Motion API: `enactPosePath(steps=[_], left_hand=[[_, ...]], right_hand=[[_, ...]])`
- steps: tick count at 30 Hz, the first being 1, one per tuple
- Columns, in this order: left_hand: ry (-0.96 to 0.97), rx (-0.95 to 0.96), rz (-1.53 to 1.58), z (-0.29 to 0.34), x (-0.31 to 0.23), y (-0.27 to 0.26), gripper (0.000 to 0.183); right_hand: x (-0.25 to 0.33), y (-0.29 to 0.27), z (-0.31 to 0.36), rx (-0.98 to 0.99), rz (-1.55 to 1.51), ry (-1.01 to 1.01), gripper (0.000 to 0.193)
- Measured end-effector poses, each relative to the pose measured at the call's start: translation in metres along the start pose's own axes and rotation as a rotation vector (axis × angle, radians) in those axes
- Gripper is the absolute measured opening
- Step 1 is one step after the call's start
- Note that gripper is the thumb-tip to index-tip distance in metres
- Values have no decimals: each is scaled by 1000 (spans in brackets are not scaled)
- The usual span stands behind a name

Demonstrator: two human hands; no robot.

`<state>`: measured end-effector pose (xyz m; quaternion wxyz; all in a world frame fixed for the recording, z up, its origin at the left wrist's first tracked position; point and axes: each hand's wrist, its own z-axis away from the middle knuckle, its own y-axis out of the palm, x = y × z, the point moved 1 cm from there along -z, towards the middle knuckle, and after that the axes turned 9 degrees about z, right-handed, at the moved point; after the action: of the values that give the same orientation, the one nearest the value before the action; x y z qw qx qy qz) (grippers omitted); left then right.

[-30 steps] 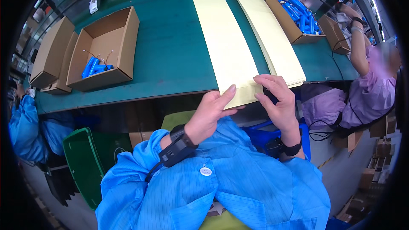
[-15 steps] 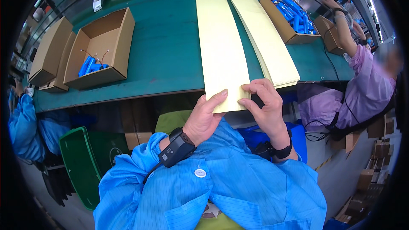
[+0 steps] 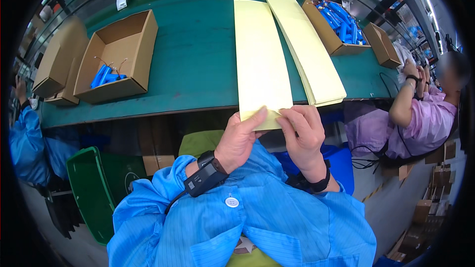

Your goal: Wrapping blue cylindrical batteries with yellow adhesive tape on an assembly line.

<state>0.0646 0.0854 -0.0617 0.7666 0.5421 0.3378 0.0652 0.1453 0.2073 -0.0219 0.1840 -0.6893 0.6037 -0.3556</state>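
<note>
A long pale yellow paper sheet [image 3: 260,54] lies on the green table and juts over its front edge towards me. My left hand [image 3: 241,136] grips the near end from the left, thumb on top and fingers underneath. At the near right corner, my right hand [image 3: 304,136] pinches the sheet between thumb and fingers. The paper bends slightly between the two thumbs. Just right of it rests a stack of similar yellow sheets [image 3: 309,52], partly overlapped at the far end.
An open cardboard box [image 3: 141,62] at left holds a few blue wired cylinders [image 3: 104,76]. Another box [image 3: 341,48] at far right is full of them. A green bin [image 3: 89,188] stands below left. A person in pink [image 3: 415,118] works at right, another in blue [image 3: 27,138] at left.
My right thumb and fingers have closed in nearer the left thumb, and the sheet's near end now bends. The person at right has lowered their arms.
</note>
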Motion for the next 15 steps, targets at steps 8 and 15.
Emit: enactPosePath(steps=[8, 15], left_hand=[[-39, -99, -62, 2, -4, -5, 43], [-347, 282, -830, 47, -107, -10, 34]], right_hand=[[-2, -9, -5, -478, -508, 205, 16], [-67, -31, 10, -422, -681, 391, 24]])
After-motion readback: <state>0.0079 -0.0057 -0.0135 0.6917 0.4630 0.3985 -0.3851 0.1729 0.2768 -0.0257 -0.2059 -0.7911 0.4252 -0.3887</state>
